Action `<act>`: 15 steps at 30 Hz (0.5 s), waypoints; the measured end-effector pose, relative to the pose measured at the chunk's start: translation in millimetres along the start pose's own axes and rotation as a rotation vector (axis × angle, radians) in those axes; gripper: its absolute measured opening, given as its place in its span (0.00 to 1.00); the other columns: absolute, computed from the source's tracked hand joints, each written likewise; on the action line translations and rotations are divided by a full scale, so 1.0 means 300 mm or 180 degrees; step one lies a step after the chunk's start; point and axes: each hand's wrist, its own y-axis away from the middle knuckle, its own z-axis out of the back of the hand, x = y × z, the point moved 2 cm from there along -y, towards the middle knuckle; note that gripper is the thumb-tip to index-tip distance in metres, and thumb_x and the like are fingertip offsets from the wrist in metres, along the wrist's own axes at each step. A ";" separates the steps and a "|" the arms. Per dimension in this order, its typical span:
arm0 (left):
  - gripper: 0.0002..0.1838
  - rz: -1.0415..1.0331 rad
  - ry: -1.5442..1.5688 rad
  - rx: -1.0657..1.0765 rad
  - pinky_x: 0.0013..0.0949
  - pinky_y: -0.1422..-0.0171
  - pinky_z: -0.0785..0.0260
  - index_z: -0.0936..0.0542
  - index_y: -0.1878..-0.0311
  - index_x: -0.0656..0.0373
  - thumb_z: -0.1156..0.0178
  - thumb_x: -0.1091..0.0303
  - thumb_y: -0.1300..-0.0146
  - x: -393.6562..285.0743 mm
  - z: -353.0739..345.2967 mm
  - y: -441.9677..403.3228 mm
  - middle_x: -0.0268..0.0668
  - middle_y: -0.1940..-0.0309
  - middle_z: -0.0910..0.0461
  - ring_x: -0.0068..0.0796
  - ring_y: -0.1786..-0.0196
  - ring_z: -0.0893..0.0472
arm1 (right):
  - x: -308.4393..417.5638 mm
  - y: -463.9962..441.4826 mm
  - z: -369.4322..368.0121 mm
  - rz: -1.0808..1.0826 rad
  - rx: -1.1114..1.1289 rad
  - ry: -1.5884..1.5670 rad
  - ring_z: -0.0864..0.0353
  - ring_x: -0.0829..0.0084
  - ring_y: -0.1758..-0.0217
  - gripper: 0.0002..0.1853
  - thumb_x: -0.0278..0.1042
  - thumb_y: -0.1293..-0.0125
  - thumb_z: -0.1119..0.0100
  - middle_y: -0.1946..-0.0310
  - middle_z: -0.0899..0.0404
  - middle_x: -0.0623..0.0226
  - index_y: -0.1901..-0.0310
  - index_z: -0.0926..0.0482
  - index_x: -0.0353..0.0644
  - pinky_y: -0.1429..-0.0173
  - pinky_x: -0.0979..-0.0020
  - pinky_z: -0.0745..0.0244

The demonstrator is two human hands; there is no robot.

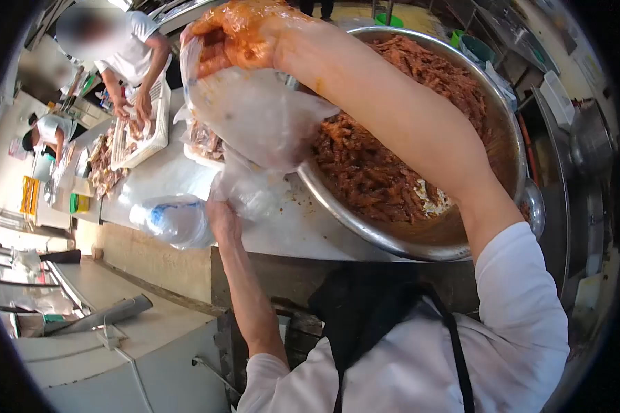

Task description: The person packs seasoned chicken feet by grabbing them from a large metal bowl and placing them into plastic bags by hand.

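My right hand (231, 38), coated in orange-red sauce, is raised at the top with its fingers curled on the upper edge of a clear plastic bag (258, 113). The bag hangs down and looks cloudy. Below it my left hand (224, 219) is closed on the bag's lower part, over the table. Beside my left hand lies a bundle of plastic bags (176, 220) with blue print. A large steel bowl (344, 212) to the right holds red, sauced meat pieces (372, 172); my right forearm passes over it.
Across the metal table (282, 234), a co-worker (131, 51) handles meat in a white basket (160, 124). Another person (48, 131) is farther left. Meat pieces (103, 165) lie near a yellow-green container (79, 203). A steel pot (591, 141) stands at the right.
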 end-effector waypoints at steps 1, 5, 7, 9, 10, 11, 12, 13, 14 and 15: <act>0.20 0.0318 0.0565 0.0334 0.41 0.48 0.27 0.31 0.40 0.61 0.52 0.64 0.33 -0.010 -0.029 0.031 0.43 0.45 0.25 0.40 0.47 0.23 | -0.031 0.003 -0.012 -0.0102 0.0190 0.0018 0.16 0.65 0.62 0.11 0.33 0.36 0.42 0.65 0.19 0.56 0.62 0.22 0.32 0.55 0.56 0.18; 0.28 0.0991 0.1376 0.1162 0.56 0.43 0.28 0.40 0.32 0.60 0.62 0.52 0.29 -0.046 -0.143 0.070 0.45 0.38 0.32 0.46 0.41 0.27 | -0.168 0.098 -0.077 -0.0184 0.0879 0.0369 0.17 0.66 0.60 0.13 0.36 0.35 0.42 0.63 0.19 0.58 0.58 0.22 0.32 0.53 0.58 0.18; 0.29 0.1058 0.1752 0.1572 0.58 0.44 0.28 0.40 0.33 0.60 0.63 0.51 0.29 -0.042 -0.166 0.096 0.46 0.38 0.33 0.48 0.41 0.27 | -0.213 0.171 -0.108 -0.0352 0.0655 0.0584 0.17 0.68 0.60 0.15 0.37 0.35 0.42 0.62 0.19 0.58 0.56 0.22 0.33 0.54 0.61 0.18; 0.28 0.1017 0.2466 0.2300 0.60 0.44 0.28 0.39 0.33 0.59 0.63 0.51 0.29 0.011 -0.142 0.096 0.46 0.37 0.33 0.48 0.41 0.26 | -0.243 0.199 -0.106 -0.0487 0.0509 0.0789 0.17 0.69 0.59 0.16 0.39 0.35 0.42 0.61 0.19 0.59 0.55 0.22 0.33 0.56 0.64 0.17; 0.26 0.1433 0.2046 0.0983 0.54 0.43 0.27 0.36 0.35 0.60 0.59 0.55 0.30 0.029 -0.133 0.126 0.47 0.39 0.31 0.47 0.43 0.24 | -0.270 0.206 -0.086 -0.0551 0.0469 0.0880 0.17 0.70 0.59 0.16 0.39 0.34 0.42 0.61 0.18 0.59 0.55 0.22 0.33 0.57 0.65 0.17; 0.25 0.1475 0.2132 0.0793 0.52 0.43 0.27 0.35 0.36 0.61 0.57 0.57 0.31 0.055 -0.113 0.127 0.47 0.40 0.30 0.45 0.43 0.24 | -0.295 0.212 -0.064 -0.0605 0.0413 0.0976 0.17 0.70 0.59 0.16 0.40 0.34 0.42 0.60 0.18 0.60 0.55 0.22 0.34 0.58 0.67 0.17; 0.24 0.1527 0.2216 0.0611 0.51 0.42 0.27 0.34 0.37 0.62 0.56 0.59 0.31 0.107 -0.089 0.118 0.46 0.41 0.29 0.44 0.44 0.24 | -0.318 0.216 -0.042 -0.0742 0.0291 0.1021 0.17 0.72 0.60 0.15 0.40 0.34 0.43 0.60 0.18 0.61 0.55 0.22 0.34 0.62 0.71 0.17; 0.23 0.1595 0.2295 0.0424 0.49 0.41 0.27 0.33 0.38 0.62 0.54 0.61 0.32 0.133 -0.077 0.123 0.46 0.42 0.28 0.43 0.44 0.23 | -0.327 0.226 -0.037 -0.0803 0.0183 0.1124 0.17 0.73 0.61 0.15 0.39 0.34 0.43 0.60 0.18 0.62 0.55 0.22 0.34 0.62 0.71 0.17; 0.21 0.1611 0.2235 0.0266 0.45 0.40 0.28 0.31 0.40 0.64 0.51 0.66 0.35 0.152 -0.058 0.130 0.45 0.45 0.25 0.41 0.44 0.23 | -0.337 0.238 -0.035 -0.0865 0.0076 0.1224 0.17 0.73 0.61 0.14 0.38 0.34 0.44 0.60 0.18 0.63 0.55 0.22 0.34 0.63 0.72 0.18; 0.21 0.1609 0.2311 0.0271 0.46 0.39 0.28 0.31 0.40 0.64 0.50 0.66 0.35 0.170 -0.040 0.131 0.45 0.44 0.26 0.41 0.44 0.23 | -0.346 0.248 -0.032 -0.0929 -0.0027 0.1324 0.17 0.73 0.62 0.14 0.37 0.34 0.44 0.61 0.18 0.63 0.55 0.22 0.34 0.63 0.72 0.18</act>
